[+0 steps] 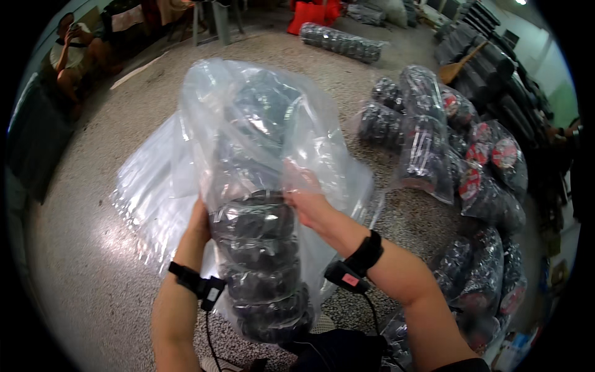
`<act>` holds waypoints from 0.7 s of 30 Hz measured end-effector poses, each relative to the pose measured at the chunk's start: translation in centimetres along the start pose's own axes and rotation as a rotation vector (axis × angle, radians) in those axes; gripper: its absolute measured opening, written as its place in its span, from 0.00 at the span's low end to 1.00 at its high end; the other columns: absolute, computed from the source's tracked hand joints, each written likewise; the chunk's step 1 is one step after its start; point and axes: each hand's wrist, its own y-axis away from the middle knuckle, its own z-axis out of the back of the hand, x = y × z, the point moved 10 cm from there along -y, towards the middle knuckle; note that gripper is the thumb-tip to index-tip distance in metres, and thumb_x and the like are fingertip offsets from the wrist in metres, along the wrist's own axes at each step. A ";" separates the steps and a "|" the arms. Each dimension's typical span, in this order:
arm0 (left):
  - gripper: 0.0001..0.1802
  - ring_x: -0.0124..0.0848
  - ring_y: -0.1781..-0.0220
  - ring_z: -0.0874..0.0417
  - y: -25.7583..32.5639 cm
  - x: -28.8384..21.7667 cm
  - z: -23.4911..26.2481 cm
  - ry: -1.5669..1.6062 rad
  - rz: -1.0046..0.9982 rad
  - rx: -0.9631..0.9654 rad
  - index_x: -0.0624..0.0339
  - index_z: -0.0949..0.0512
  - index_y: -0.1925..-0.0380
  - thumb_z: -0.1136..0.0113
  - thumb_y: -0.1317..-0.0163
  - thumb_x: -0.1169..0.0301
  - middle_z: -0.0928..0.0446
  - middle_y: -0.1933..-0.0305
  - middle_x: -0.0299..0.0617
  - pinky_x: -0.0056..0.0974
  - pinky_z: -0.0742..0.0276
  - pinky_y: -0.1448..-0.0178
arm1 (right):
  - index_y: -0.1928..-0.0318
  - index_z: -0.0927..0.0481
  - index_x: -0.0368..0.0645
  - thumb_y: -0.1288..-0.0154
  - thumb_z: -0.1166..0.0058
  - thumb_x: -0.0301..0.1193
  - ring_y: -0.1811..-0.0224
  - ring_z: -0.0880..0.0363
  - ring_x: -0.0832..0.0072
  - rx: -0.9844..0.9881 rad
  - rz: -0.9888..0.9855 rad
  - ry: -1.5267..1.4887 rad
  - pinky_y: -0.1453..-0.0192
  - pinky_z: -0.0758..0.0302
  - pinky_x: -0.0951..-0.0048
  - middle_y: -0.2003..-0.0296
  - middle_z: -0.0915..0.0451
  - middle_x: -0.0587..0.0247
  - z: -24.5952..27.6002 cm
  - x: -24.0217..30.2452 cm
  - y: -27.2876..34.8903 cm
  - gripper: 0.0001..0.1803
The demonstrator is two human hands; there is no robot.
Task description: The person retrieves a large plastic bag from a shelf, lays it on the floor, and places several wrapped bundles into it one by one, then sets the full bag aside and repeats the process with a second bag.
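Note:
A long stack of dark, round bundles (257, 276) in shiny clear wrap lies in front of me, its near end close to my body. Over its far part sits a large, loose clear plastic bag (242, 133), puffed up and wrinkled. My left hand (201, 216) is at the left side of the stack by the bag's mouth; plastic and the stack hide its fingers. On the opposite side my right hand (304, 191) is closed at the bag's edge, with plastic veiling the fingers. Flat clear plastic sheets or bags (152, 186) are spread beneath.
Several wrapped dark bundles (424, 149), some with red-and-white labels, are heaped at my right. Another wrapped roll (341, 43) lies farther off, near a red bag (307, 17). Dark stacked rolls (480, 62) line the right wall. Someone sits at the far left (77, 53).

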 end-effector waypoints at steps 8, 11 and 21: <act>0.22 0.32 0.44 0.26 17.9 12.8 2.6 -1.405 0.676 0.592 0.71 0.32 0.44 0.55 0.31 0.64 0.25 0.46 0.47 0.40 0.30 0.39 | 0.70 0.25 0.41 0.29 0.59 0.42 0.78 0.35 0.79 -0.279 0.141 -0.017 0.71 0.38 0.72 0.80 0.33 0.69 6.2 -3.9 -2.4 0.19; 0.16 0.42 0.69 0.22 33.1 12.4 -4.6 -1.019 0.770 0.922 0.61 0.23 0.76 0.51 0.34 0.64 0.24 0.77 0.47 0.40 0.26 0.55 | 0.66 0.23 0.35 0.30 0.57 0.41 0.72 0.28 0.74 0.019 0.071 -0.621 0.65 0.33 0.68 0.76 0.26 0.62 5.1 -11.0 -5.8 0.20; 0.68 0.60 0.29 0.51 14.7 -5.7 -20.6 -1.355 -0.857 0.056 0.59 0.63 0.30 0.31 0.60 0.41 0.53 0.29 0.59 0.60 0.58 0.29 | 0.32 0.47 0.40 0.33 0.52 0.44 0.55 0.23 0.55 0.407 1.062 0.826 0.48 0.32 0.58 0.53 0.26 0.46 -7.2 -5.0 4.6 0.36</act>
